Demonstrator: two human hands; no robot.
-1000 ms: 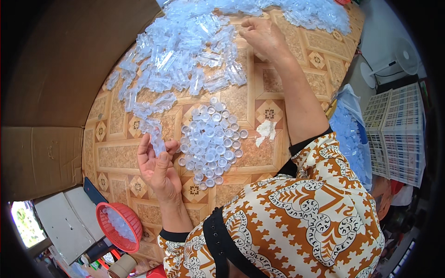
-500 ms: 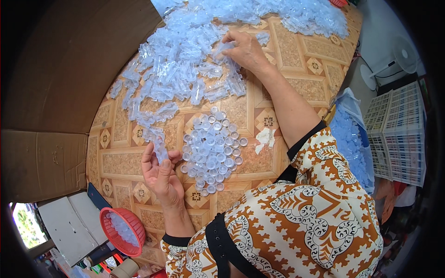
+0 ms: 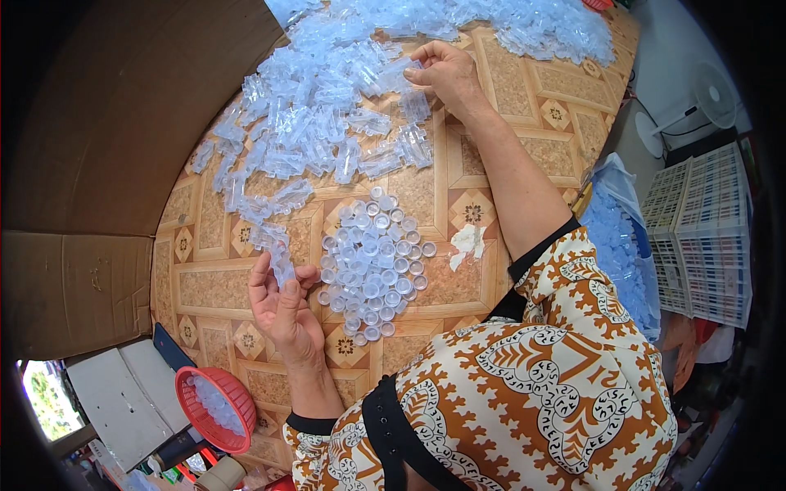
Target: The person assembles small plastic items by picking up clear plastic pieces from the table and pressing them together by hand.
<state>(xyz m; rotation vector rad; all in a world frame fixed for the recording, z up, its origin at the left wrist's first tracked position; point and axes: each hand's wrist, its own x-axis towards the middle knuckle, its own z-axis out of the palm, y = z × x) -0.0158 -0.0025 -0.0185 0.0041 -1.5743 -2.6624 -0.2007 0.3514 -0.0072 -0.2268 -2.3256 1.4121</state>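
Note:
My left hand [image 3: 288,315] is closed around a clear molded plastic piece [image 3: 282,263], low on the left side of the table. More such pieces trail from it up to a large heap of clear plastic pieces [image 3: 311,98]. At the heap's right edge, my right hand [image 3: 452,80] has thumb and forefinger bent about a clear plastic piece, whose outline blends into the heap. Between my arms lies a pile of small round clear caps [image 3: 372,270], just right of my left hand.
The table [image 3: 217,286] has a tile-pattern cover with a torn white patch [image 3: 467,245]. A cardboard wall [image 3: 78,286] borders it on the left. A red basket [image 3: 246,397] of clear parts stands lower left. At right are a bag of bluish parts [image 3: 614,254], white crates [image 3: 704,237] and a fan [image 3: 711,96].
My right hand has shifted slightly right and away from me along the heap's edge. The left hand keeps its hold in nearly the same place.

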